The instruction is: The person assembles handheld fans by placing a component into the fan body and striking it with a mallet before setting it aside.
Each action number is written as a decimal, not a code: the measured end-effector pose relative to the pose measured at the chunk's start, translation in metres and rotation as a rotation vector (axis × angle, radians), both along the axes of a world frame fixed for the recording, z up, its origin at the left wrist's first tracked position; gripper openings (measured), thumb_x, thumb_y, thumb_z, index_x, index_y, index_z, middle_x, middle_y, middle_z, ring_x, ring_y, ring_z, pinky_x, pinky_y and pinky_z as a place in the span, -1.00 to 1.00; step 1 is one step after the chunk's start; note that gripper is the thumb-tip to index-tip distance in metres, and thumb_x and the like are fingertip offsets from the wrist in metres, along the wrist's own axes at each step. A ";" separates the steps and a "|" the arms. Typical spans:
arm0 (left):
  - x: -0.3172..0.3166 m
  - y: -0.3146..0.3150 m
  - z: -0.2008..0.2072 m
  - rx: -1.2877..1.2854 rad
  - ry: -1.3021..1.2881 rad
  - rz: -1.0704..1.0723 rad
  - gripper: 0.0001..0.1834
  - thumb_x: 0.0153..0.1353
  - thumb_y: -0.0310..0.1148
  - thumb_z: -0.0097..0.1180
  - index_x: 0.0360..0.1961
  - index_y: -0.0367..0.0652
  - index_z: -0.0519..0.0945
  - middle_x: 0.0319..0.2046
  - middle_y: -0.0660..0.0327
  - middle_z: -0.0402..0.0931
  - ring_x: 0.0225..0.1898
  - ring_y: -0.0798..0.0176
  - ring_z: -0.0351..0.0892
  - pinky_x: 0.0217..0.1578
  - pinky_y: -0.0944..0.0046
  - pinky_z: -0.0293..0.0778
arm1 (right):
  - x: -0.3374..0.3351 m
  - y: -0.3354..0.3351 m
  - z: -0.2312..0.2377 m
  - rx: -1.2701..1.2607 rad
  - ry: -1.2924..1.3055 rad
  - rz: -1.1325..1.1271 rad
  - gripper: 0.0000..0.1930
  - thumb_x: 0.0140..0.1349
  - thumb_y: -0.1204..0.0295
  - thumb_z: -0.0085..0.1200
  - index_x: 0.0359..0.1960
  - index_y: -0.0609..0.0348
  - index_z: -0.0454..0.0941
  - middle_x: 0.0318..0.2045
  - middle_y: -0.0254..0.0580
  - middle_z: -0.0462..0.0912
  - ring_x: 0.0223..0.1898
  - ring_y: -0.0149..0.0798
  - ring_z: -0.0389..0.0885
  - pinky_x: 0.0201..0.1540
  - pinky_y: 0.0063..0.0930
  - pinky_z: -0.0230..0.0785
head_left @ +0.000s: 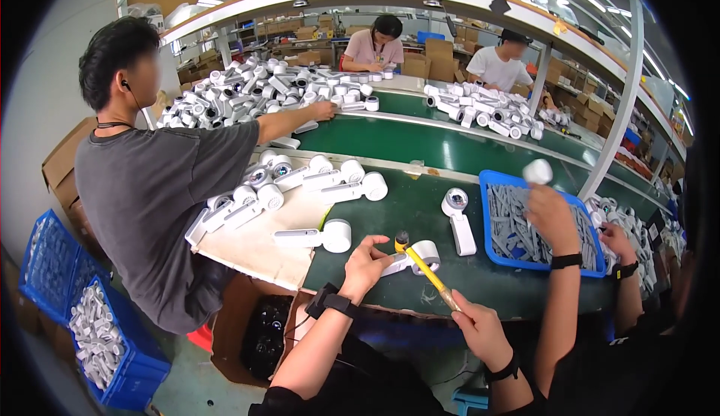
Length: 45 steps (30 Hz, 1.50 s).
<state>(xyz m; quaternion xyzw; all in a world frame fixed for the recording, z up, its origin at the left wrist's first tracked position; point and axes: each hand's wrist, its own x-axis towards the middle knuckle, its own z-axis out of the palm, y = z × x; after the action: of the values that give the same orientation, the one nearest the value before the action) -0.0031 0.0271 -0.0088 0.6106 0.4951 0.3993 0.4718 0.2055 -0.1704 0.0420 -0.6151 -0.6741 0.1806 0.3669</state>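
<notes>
A mallet with a yellow handle (424, 267) and a small dark head is gripped in my right hand (484, 330). Its head stands over the grey handle of a white handheld fan (426, 254) lying on the green bench. My left hand (363, 267) has its fingers bent around the end of that fan's handle; where they touch it is partly hidden. Another white fan (337, 235) lies to the left of my left hand. Beyond my right hand, one more fan (455, 203) rests with its round head turned up.
Several fans lie on a cardboard sheet (259, 255) at left. A blue tray (491, 255) holds grey strips. A co-worker's hand (553, 217) lifts a blurred white piece above it. Another co-worker (161, 161) reaches over the green conveyor (390, 140). A blue crate (139, 371) stands on the floor.
</notes>
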 end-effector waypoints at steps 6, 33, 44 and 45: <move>-0.027 -0.015 -0.019 0.676 0.330 0.013 -0.46 0.08 -0.26 0.43 0.07 -0.20 0.56 -0.36 0.10 0.64 -0.26 0.09 0.64 -0.08 0.14 0.50 | -0.009 -0.011 0.005 0.050 0.152 0.022 -0.56 0.29 0.56 0.09 0.22 0.28 0.46 -0.51 -0.04 0.48 -0.50 -0.15 0.47 -0.35 -0.39 0.35; -0.036 -0.014 -0.029 0.406 0.139 0.024 -0.62 -0.12 -0.26 0.52 -0.27 -0.19 0.72 -0.35 0.09 0.64 -0.23 0.05 0.57 -0.14 0.12 0.48 | -0.038 -0.011 0.007 0.059 -0.001 0.096 -0.54 0.25 0.57 0.12 0.22 0.27 0.47 -0.49 -0.06 0.51 -0.49 -0.16 0.51 -0.33 -0.40 0.37; -0.033 -0.008 -0.039 0.491 0.208 0.067 -0.63 -0.16 -0.26 0.54 -0.33 -0.22 0.74 -0.38 0.05 0.62 -0.31 0.03 0.59 -0.22 0.13 0.51 | -0.043 -0.007 -0.006 0.109 -0.005 0.174 -0.55 0.27 0.58 0.11 0.23 0.27 0.47 -0.49 -0.09 0.49 -0.50 -0.21 0.47 -0.35 -0.42 0.35; -0.034 -0.009 -0.039 0.404 0.179 0.057 -0.64 -0.16 -0.26 0.54 -0.33 -0.21 0.74 -0.38 0.06 0.62 -0.30 0.02 0.59 -0.21 0.12 0.51 | -0.043 -0.005 -0.006 0.105 -0.062 0.219 -0.55 0.28 0.59 0.10 0.23 0.28 0.46 -0.51 -0.11 0.46 -0.50 -0.25 0.46 -0.37 -0.44 0.33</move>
<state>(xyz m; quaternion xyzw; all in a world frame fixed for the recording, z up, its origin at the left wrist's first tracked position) -0.0369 0.0181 -0.0479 0.7113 0.4622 0.4478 0.2826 0.1620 -0.1754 0.0359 -0.5229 -0.7567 0.1651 0.3559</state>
